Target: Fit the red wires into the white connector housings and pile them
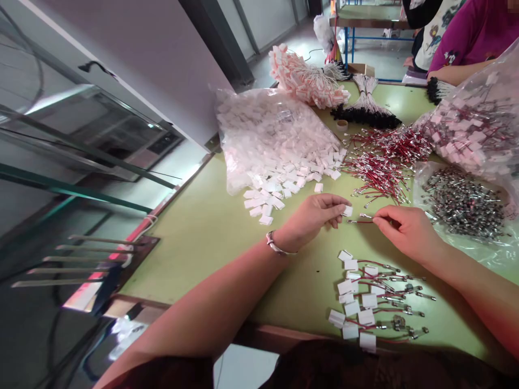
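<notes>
My left hand point(320, 212) pinches a small white plastic housing point(347, 210) between thumb and fingers. Facing it, my right hand point(401, 229) is closed on a short red wire with metal terminals point(366, 216), whose tips point left towards the housing. A small gap separates the two pieces. Below my hands lies a group of red wires with white housings point(367, 301) on one end and metal parts on the other. Loose white housings point(265, 202) are spread left of my left hand. Beyond my right hand are piles of red wires point(381, 175).
A clear bag of white housings point(275, 129) spills onto the green table point(194, 232). At right, small metal parts point(464, 205) fill an open bag, below another full plastic bag point(478, 119). Wire bundles point(367, 102) and a tape roll point(341, 125) lie behind. A person in purple point(474, 35) sits across.
</notes>
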Demonstrator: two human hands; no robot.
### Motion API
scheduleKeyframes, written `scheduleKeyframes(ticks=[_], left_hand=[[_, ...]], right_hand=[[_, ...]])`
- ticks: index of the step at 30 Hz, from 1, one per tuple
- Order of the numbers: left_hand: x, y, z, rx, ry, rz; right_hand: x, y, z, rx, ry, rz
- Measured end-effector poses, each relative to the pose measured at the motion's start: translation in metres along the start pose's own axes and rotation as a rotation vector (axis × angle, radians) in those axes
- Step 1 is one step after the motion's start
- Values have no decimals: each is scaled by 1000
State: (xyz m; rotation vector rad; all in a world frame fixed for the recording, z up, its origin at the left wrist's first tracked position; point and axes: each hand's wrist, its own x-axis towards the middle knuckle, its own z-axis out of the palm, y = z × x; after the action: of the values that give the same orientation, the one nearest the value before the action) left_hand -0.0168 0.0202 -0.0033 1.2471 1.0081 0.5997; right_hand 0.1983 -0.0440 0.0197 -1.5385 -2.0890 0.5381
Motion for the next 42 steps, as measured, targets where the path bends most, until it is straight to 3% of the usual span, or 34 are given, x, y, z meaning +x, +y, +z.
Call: scheduleKeyframes(ticks=[4, 8, 15, 19, 23, 25, 26, 29, 30, 33, 37, 42], left_hand=[[-6, 3, 6, -154, -144, -66], [-8, 5, 8, -176, -192, -47], [-3, -6, 14, -154, -229, -43], [-5, -5, 18, -40, -298, -58], [-11, 13, 9, 270, -380, -24], [-12, 24, -3, 478, -312, 87], [-11, 28, -10, 574, -175, 141], [-1, 28, -29, 838, 424, 148], [4, 26, -33, 923, 514, 130], [21, 16, -36, 1143, 541, 122], [33, 5, -30, 1278, 465, 136], [31, -7, -30, 1212, 418, 287]], right_hand=[[-1, -2, 2, 7, 0, -52], [-3, -1, 3, -32, 4, -60], [-8, -7, 11, -350, 21, -147], [-10, -6, 18, -248, -118, -181], [-11, -8, 17, -116, -189, -166], [-11, -11, 14, -10, -256, -183], [-11, -12, 13, 41, -305, -211], [-5, -12, 12, 123, -378, -264], [-2, -11, 13, 102, -336, -234], [10, -4, 22, -147, -164, -65], [16, 1, 34, -487, -203, -7], [12, 1, 25, -414, -224, 128]])
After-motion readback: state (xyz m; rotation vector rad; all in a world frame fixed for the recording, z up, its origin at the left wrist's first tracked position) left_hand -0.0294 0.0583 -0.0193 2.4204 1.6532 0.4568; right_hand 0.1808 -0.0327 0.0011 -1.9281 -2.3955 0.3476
